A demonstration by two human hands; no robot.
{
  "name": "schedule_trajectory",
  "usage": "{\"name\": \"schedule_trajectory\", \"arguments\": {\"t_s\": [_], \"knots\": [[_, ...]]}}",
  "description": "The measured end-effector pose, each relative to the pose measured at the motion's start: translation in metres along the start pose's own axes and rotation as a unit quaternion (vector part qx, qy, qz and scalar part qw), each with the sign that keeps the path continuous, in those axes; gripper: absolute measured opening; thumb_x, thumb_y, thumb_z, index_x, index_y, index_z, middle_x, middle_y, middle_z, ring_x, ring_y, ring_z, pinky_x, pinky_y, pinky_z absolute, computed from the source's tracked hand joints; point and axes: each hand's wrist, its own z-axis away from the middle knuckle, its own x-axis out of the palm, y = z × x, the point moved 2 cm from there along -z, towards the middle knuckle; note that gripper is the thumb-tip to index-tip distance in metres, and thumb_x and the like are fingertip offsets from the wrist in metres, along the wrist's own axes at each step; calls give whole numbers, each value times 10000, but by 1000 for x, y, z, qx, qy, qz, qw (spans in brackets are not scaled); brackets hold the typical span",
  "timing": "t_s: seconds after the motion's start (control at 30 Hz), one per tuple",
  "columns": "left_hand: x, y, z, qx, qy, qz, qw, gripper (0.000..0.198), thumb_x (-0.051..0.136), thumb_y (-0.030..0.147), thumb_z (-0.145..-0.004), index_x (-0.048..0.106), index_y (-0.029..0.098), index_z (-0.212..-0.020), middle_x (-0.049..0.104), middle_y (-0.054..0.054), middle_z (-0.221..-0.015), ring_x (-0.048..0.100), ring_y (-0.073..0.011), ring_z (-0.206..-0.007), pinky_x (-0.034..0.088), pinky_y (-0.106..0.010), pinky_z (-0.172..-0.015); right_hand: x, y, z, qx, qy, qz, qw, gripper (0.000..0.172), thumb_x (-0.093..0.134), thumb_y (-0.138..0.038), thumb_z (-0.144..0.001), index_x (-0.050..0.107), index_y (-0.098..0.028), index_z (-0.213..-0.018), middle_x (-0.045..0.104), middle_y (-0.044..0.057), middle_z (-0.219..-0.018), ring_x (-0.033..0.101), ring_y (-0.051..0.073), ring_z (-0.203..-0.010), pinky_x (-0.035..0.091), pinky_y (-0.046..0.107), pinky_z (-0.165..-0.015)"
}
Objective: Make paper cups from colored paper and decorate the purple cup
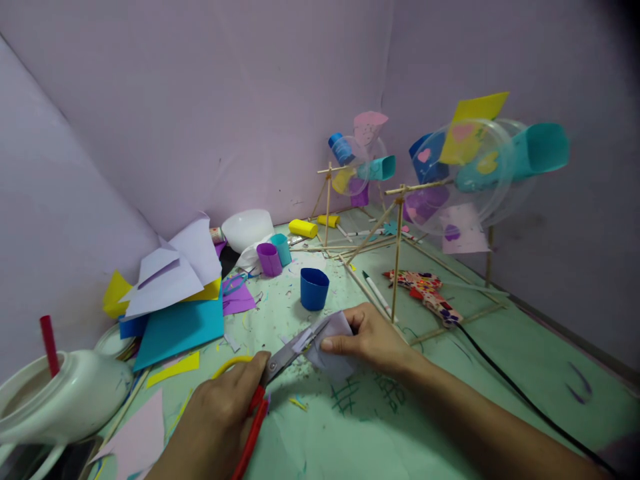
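Observation:
My left hand point(225, 407) is closed around the handles of a pair of scissors point(284, 360), one handle red and one yellow. Their blades point up and right and lie across a piece of pale lilac paper point(333, 357). Pinched between thumb and fingers of my right hand point(373, 337), that paper is held just above the table. A narrow strip stands out from it along the blades. Just beyond the paper, a dark blue paper cup point(314, 289) stands upright. The fingers inside the scissor handles are partly hidden.
Stick frames carrying clear discs with coloured paper cups, one wheel point(480, 177) nearer, stand at right. A patterned glue gun point(425, 293) trails a black cord. Purple point(269, 260) and teal cups point(281, 249), coloured sheets point(183, 327) and a white pot point(75, 393) lie left.

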Motion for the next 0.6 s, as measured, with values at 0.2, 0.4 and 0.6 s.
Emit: {"name": "schedule_trajectory", "arguments": {"t_s": [0.2,0.4,0.6], "knots": [[-9,4,-2,42,-54,10,998,425,343,246,-916,441,269,-1329,661,-102,-1171,635,-228,-1039,516,-361,-909,-1,0,0,-8,10,8,1000,201,754,-300,-561,720,-116,-634,624,9,-574,518,113,-512,405,211,-477],[-4,13,-6,23,-65,4,998,503,393,126,-846,432,205,-1342,633,-134,-1160,593,-253,-1085,500,-387,-913,11,3,0,-48,-29,35,998,126,692,-190,-599,760,-132,-688,610,-7,-592,485,97,-547,395,198,-524],[-3,25,-12,-33,-61,9,998,453,389,127,-838,507,205,-1268,651,-131,-1108,601,-251,-1032,491,-388,-890,22,4,3,-50,-42,22,998,143,676,-133,-581,773,-145,-685,559,-27,-556,434,80,-522,354,178,-485]]}}
